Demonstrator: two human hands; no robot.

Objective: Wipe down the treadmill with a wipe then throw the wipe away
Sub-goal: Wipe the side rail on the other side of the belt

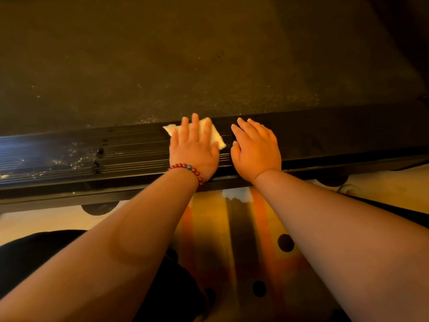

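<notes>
One white wipe (217, 138), folded and creased, lies flat on the ribbed black side rail (116, 154) of the treadmill (348, 131). The left hand (193, 149) covers most of the wipe and presses it onto the rail with straight, slightly spread fingers. Only a corner at the left of the hand and a strip at its right show. The right hand (256, 152) lies palm down on the rail just beside the wipe, fingers straight and close together, holding nothing.

Beyond the rail the dark belt (162, 66) is speckled with pale flecks and fades into shadow at the top. The left end of the rail shines with glare and pale specks, so its ribs are hard to make out there.

Two hands, one wipe, and one red bead bracelet (188, 168) on the left wrist. Two round dark feet (99, 208) show below the rail, above a striped, dotted rug (232, 228) that the forearms partly hide.
</notes>
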